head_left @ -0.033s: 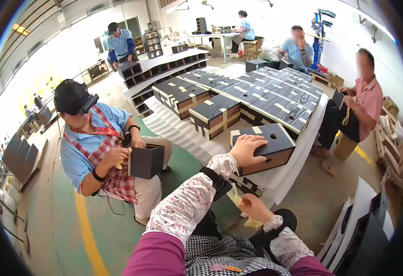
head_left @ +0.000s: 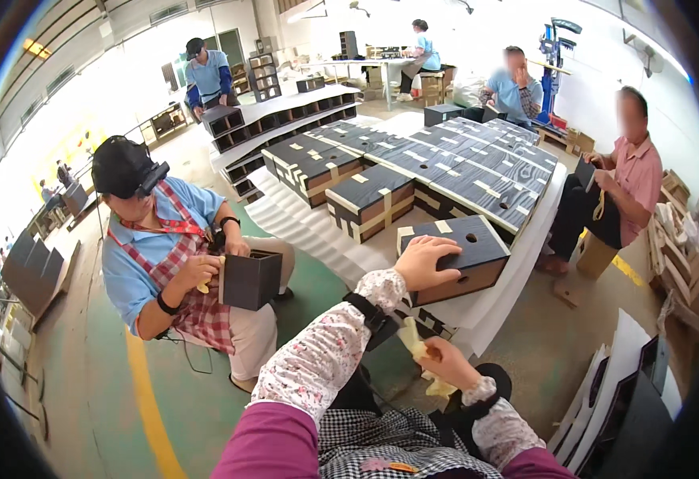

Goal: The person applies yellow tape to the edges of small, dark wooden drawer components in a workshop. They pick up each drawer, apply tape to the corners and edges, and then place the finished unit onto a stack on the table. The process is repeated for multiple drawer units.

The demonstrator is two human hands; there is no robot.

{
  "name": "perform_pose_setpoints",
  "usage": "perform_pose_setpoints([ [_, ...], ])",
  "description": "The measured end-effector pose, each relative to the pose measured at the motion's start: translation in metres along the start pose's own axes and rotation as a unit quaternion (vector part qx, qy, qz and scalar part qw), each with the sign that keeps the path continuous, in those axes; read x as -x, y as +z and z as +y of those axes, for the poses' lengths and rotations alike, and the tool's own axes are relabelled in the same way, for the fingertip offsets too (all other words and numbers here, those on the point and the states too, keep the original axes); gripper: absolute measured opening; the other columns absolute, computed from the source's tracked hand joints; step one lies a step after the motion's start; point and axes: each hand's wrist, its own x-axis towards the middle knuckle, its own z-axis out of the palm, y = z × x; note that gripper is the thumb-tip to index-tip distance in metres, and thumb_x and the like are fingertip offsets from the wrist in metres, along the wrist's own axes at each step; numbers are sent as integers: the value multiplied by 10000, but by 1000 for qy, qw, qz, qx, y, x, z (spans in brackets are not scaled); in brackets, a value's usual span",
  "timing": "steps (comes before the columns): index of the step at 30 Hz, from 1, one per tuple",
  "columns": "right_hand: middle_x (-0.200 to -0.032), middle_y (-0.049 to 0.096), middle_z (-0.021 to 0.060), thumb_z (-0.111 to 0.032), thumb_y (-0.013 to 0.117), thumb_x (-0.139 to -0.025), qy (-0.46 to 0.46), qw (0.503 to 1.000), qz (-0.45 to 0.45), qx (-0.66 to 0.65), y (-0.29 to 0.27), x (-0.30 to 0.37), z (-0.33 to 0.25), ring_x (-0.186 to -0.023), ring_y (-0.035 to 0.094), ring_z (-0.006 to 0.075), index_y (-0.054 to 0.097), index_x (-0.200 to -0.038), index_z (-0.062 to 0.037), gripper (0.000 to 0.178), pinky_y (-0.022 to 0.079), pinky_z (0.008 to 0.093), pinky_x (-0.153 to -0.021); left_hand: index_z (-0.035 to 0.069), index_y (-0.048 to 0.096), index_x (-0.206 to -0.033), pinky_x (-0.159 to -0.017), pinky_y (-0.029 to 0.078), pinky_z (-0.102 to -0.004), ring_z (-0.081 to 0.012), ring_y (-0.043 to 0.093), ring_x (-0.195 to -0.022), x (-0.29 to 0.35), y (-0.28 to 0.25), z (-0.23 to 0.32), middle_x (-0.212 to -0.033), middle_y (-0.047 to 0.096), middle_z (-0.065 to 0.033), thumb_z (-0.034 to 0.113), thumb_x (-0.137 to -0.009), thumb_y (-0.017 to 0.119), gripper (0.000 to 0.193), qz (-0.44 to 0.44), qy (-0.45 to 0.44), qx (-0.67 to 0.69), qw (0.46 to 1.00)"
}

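Observation:
My left hand (head_left: 427, 263) lies on the top of a dark wood-grain box (head_left: 483, 247), fingers stretched over it and holding nothing. The box has brown side faces, round holes and a strip of pale tape near its left corner. Lower and nearer to me, my right hand (head_left: 450, 362) is closed on crumpled pale yellow masking tape (head_left: 411, 335). Some of the tape sticks up past the fingers and some hangs below them. The box sits at the table's near corner, apart from a taped box (head_left: 372, 198) to its left.
Many taped dark boxes (head_left: 477, 164) cover the table behind, on white foam sheeting (head_left: 317, 239). A co-worker at left holds a dark open box (head_left: 251, 279). Another person sits at right with a dark piece (head_left: 585, 171). Dark panels (head_left: 629, 391) lean at lower right.
My right hand has shifted slightly, and the tape in it now stands more upright. My left hand stays on the box.

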Motion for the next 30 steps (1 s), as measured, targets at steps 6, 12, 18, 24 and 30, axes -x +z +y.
perform_pose_setpoints([
  [6,-799,544,9,-130,680,-841,24,970,178,-165,-39,57,-31,-723,504,63,532,-992,-8,244,427,213,-650,70,558,-1220,-1038,347,-414,-269,445,-1233,38,-4,51,-1270,531,-119,159,-866,619,370,77,6,247,966],
  [12,-853,509,44,-55,689,-775,-56,953,272,118,-44,53,-43,-731,529,148,560,-938,-12,212,453,268,-665,66,544,-1235,-954,434,-352,-248,461,-1206,73,57,92,-1239,534,-109,241,-886,639,403,1,8,310,951],
  [18,-859,526,13,-32,713,-756,-71,964,255,28,-52,49,-45,-733,512,98,559,-1024,-25,310,447,234,-666,39,633,-1039,-876,467,-321,-200,562,-1020,88,67,75,-1099,594,-64,235,-860,678,269,-11,-34,376,926],
  [24,-916,577,-8,-105,762,-769,-12,990,75,-121,-59,53,-43,-781,525,56,547,-1089,-35,392,448,205,-696,43,634,-918,-846,474,-282,-132,545,-981,111,83,62,-1079,586,-52,264,-898,636,222,-22,-101,494,863],
  [30,-974,586,5,-219,658,-885,-63,900,220,-372,-65,60,-19,-828,563,72,545,-1104,-49,299,470,212,-719,49,590,-967,-769,474,-246,-80,551,-873,132,95,45,-934,602,-5,312,-916,608,268,-35,-224,562,795],
])
